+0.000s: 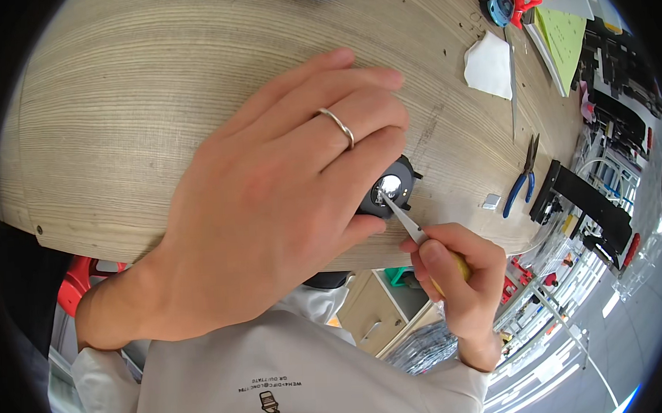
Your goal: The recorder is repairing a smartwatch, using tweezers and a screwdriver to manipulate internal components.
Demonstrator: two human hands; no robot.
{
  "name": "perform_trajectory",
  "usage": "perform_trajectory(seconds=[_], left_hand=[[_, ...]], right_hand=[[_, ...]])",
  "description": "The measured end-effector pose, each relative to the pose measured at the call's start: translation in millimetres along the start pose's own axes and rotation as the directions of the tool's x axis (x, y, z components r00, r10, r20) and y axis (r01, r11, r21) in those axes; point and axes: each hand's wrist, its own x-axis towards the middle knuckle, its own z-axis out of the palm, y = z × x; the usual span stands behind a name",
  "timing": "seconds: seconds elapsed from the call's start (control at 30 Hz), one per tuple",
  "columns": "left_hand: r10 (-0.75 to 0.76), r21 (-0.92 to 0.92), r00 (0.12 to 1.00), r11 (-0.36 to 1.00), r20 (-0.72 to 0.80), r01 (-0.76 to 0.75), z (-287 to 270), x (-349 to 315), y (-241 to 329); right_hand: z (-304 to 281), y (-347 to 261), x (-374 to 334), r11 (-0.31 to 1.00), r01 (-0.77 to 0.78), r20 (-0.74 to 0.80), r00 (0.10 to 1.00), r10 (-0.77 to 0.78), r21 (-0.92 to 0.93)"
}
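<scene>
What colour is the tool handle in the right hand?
Yellow; the handle shows best in the head view, partly covered by the right hand.

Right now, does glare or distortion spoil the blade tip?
Head view: white glare sits on the glossy round window of the black watch-like case, where the yellow-handled blade points, its tip partly merging with the reflections; head view, toward the rim: fisheye bows the edge of the wooden desk.
</scene>
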Motion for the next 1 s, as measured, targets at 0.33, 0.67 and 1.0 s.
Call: perform_trajectory(seconds=[0.33, 0.67, 1.0], left_hand=[[0.02, 0.011, 1.0, 1.0, 0.006, -0.02, 0.0, 1.6, -0.7], [0.02, 0.022, 1.0, 1.0, 0.004, -0.021, -0.5, 1.8, -1.3], [0.018, 0.007, 1.0, 1.0, -0.002, -0.018, -0.6, 2.1, 1.1]], right_hand=[[3.4, 19.1, 3.5, 0.823, 0.408, -0.07, 0.88, -0.47, -0.395], [-9.4, 4.3, 10.0, 0.198, 0.537, 0.221, 0.616, -0.756, -0.82], [-16.5, -10.4, 6.0, -0.375, 0.388, 0.533, 0.495, -0.687, -0.842]])
